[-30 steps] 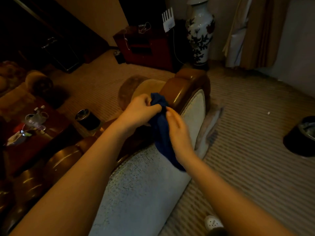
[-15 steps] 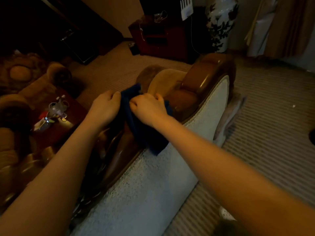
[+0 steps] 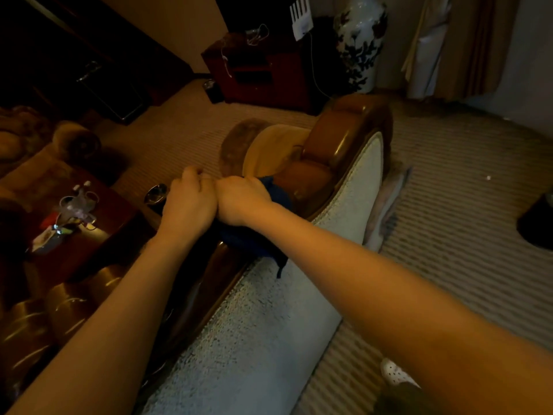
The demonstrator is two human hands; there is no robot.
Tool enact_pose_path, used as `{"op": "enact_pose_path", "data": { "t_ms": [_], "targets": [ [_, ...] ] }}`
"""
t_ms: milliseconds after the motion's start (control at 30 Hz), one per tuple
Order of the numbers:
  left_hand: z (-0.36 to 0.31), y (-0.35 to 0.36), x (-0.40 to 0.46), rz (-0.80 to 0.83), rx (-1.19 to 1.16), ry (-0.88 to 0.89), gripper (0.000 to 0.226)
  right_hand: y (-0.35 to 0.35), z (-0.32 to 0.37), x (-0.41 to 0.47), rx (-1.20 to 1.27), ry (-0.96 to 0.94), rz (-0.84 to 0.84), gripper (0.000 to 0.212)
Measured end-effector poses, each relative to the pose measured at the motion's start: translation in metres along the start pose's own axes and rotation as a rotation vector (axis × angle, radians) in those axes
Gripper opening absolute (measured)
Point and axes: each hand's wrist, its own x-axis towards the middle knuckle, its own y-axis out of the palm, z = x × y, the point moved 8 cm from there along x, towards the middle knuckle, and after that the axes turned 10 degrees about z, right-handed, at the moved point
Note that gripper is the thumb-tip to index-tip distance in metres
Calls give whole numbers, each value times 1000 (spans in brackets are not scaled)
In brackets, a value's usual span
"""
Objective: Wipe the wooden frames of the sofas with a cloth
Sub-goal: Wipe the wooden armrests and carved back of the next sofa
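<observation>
Left hand [image 3: 190, 202] is curled into a loose fist, knuckles up, side by side with the right hand [image 3: 241, 202] and touching it. Whether the left fingers actually hold any fabric cannot be told; they are folded under and out of sight. Right hand is closed down over a dark blue cloth [image 3: 254, 241], pressing it onto the top rail of the wooden frame [image 3: 338, 145] of the sofa. The cloth shows past the right knuckles on the far side and bunches beneath the right wrist, with a short tail hanging over the pale textured back panel [image 3: 269, 324] on the near side.

The glossy brown frame runs from under both hands away to a rounded corner beyond the right hand, and back towards the viewer beneath the left forearm. A tan seat cushion [image 3: 269, 151] lies just beyond the hands.

Left of the left hand stands a dark red table [image 3: 98, 235] carrying small cluttered items, too dim to identify. A round metal-rimmed container [image 3: 155, 194] sits on the floor just beside the left knuckles. Striped carpet [image 3: 463, 235] extends to the right of the right arm. Far beyond the hands stand a red cabinet [image 3: 260, 73] and a tall floral vase [image 3: 360, 43].
</observation>
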Motion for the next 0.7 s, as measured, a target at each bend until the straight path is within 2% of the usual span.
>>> {"op": "enact_pose_path", "data": {
  "t_ms": [100, 200, 333, 467, 533, 600, 700],
  "targets": [
    [-9, 5, 11, -15, 34, -5, 36, -1, -21, 16, -1, -13, 147, 36],
    [-24, 17, 22, 4, 53, 3, 29, 2, -86, 20, -14, 69, 247, 38],
    [-35, 47, 32, 37, 168, -10, 31, -4, -193, 11, -138, 186, 72, 40],
    [-30, 52, 33, -29, 136, -72, 27, -20, -214, 25, -328, 94, 18, 46],
    [-30, 52, 34, -32, 150, -63, 25, -27, -219, 41, -361, 119, -27, 45],
    [-30, 52, 34, -28, 155, -61, 23, -27, -222, 52, -307, 183, -55, 45],
    [-30, 54, 32, -15, 188, -72, 23, -13, -200, 44, -27, 225, -83, 42]
  ]
}}
